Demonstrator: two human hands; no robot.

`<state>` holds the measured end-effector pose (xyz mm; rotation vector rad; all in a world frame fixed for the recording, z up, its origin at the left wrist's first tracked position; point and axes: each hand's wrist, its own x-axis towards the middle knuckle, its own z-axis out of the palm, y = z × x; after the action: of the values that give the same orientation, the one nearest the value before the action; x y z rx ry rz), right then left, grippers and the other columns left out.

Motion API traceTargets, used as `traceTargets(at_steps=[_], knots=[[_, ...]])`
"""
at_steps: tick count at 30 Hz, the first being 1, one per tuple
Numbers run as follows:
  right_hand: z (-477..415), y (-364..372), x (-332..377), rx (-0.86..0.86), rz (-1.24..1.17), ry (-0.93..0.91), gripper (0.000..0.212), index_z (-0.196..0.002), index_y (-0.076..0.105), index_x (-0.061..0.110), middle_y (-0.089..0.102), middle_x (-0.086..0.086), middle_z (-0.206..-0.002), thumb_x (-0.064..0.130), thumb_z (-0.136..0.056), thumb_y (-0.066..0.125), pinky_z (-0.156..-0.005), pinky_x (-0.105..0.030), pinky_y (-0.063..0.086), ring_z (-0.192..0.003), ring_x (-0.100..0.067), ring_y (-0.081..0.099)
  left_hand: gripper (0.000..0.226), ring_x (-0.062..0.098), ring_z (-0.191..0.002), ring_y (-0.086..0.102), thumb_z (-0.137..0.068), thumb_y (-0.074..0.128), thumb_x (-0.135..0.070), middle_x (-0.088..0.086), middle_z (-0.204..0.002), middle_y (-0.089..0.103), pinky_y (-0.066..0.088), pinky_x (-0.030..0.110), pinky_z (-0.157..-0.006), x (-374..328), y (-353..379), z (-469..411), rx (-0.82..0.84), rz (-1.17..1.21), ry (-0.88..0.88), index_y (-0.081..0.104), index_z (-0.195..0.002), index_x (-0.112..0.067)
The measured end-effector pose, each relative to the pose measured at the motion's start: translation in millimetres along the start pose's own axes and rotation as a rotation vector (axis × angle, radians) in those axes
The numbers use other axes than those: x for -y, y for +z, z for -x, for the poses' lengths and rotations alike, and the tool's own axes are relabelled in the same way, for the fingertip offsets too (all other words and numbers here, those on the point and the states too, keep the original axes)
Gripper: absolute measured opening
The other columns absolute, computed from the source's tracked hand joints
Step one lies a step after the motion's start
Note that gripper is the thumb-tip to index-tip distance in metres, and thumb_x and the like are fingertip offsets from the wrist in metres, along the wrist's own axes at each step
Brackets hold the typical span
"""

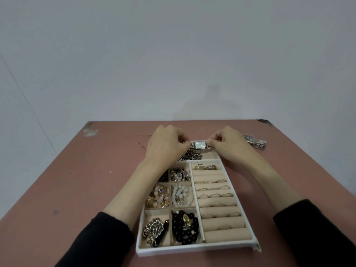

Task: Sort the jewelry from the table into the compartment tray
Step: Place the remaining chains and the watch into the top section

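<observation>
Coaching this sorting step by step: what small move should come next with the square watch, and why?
Probably lower the square watch into the bare right part of the tray's far compartment, beside the chains; the left hand and right hand pinch its strap ends over it.

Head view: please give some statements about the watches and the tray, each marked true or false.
1. The left hand and the right hand both pinch the square-faced watch by its band. True.
2. A second watch lies on the table, right of the right hand. True.
3. The black beads lie on the table. False: they lie in a near compartment of the tray.
4. The ring rolls hold no rings. False: several rings sit between them.
</observation>
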<state>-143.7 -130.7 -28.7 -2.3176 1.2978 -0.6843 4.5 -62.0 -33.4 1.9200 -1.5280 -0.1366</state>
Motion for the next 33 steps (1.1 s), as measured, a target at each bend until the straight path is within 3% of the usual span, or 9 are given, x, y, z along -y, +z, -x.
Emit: traceTargets(at_steps=[5,8,12,16,21,23,28,30,33], knots=[[-1.5,8.4,-4.2,-0.013,0.101,-0.042,0.023,-0.073,0.073,0.007,0.070,-0.008,-0.089,0.016,-0.088,0.058,-0.077,-0.026,0.031,-0.090,-0.025,0.054,0.015,0.020,-0.098,0.051,-0.082,0.060,-0.031,-0.010,-0.077,0.065,0.046,0.032,-0.079,7.5,-0.2,-1.9,-0.022,-0.072,0.037,0.074,-0.086,-0.027],[-1.5,7.9,-3.6,-0.018,0.192,-0.025,0.019,-0.078,0.071,0.014,0.052,-0.005,-0.092,0.023,-0.089,0.058,-0.082,-0.030,0.034,-0.101,-0.023,0.045,0.019,0.022,-0.100,0.040,-0.085,0.059,-0.039,-0.009,-0.080,0.051,0.034,0.030,-0.075,7.3,-2.4,-1.8,0.028,-0.151,0.063,0.071,-0.096,-0.029],[0.0,7.5,-1.3,-0.026,0.311,-0.053,0.012,-0.089,0.069,0.018,0.040,-0.001,-0.094,0.021,-0.087,0.058,-0.083,-0.030,0.035,-0.106,-0.023,0.041,0.022,0.023,-0.106,0.040,-0.082,0.061,-0.047,-0.002,-0.101,0.057,0.035,0.032,-0.084,7.3,-1.5,-1.6,0.034,-0.204,0.084,0.067,-0.095,-0.030],[-0.6,6.1,-4.2,-0.013,0.254,-0.057,0.006,-0.085,0.066,0.020,0.042,0.002,-0.089,0.021,-0.085,0.061,-0.078,-0.029,0.034,-0.101,-0.019,0.043,0.025,0.024,-0.108,0.039,-0.081,0.061,-0.051,-0.001,-0.098,0.054,0.035,0.033,-0.085,8.0,-1.5,-0.5,0.035,-0.214,0.085,0.067,-0.095,-0.031],[-7.7,-15.0,-20.1,-0.176,0.038,0.034,0.006,-0.082,0.067,0.014,0.049,0.008,-0.071,0.019,-0.083,0.062,-0.065,-0.025,0.034,-0.084,-0.016,0.052,0.023,0.023,-0.111,0.037,-0.087,0.055,-0.044,-0.005,-0.092,0.048,0.028,0.029,-0.083,4.8,-7.9,1.9,-0.036,-0.065,0.080,0.066,-0.099,-0.029],[-12.7,-24.7,-38.7,-0.204,0.066,0.068,0.011,-0.090,0.068,0.015,0.054,0.001,-0.082,0.023,-0.084,0.063,-0.068,-0.025,0.033,-0.095,-0.019,0.052,0.021,0.020,-0.112,0.035,-0.089,0.054,-0.040,-0.005,-0.097,0.051,0.023,0.025,-0.081,3.4,-11.8,3.5,-0.065,-0.028,0.097,0.065,-0.102,-0.028],[-19.3,-37.5,-75.7,-0.065,0.243,0.184,0.046,-0.118,0.062,0.019,0.059,-0.007,-0.119,0.036,-0.076,0.066,-0.100,-0.039,0.038,-0.121,-0.029,0.043,0.020,0.017,-0.115,0.033,-0.089,0.053,-0.030,-0.008,-0.102,0.047,0.018,0.017,-0.081,4.4,-15.8,5.5,-0.140,-0.030,0.148,0.066,-0.104,-0.025],[-21.6,-42.8,-78.0,-0.009,0.346,0.196,0.049,-0.117,0.062,0.019,0.060,-0.005,-0.113,0.042,-0.074,0.068,-0.097,-0.039,0.039,-0.116,-0.028,0.046,0.019,0.017,-0.115,0.033,-0.089,0.054,-0.028,-0.009,-0.102,0.045,0.019,0.017,-0.082,4.6,-17.2,4.9,-0.146,-0.018,0.145,0.066,-0.103,-0.025],[-27.3,-47.8,-79.7,0.056,0.392,0.193,0.038,-0.099,0.069,0.013,0.064,-0.006,-0.086,0.041,-0.074,0.069,-0.078,-0.037,0.044,-0.088,-0.024,0.057,0.019,0.018,-0.116,0.034,-0.088,0.054,-0.027,-0.008,-0.104,0.047,0.022,0.020,-0.084,5.5,-18.7,5.3,-0.145,0.002,0.131,0.067,-0.102,-0.025]])
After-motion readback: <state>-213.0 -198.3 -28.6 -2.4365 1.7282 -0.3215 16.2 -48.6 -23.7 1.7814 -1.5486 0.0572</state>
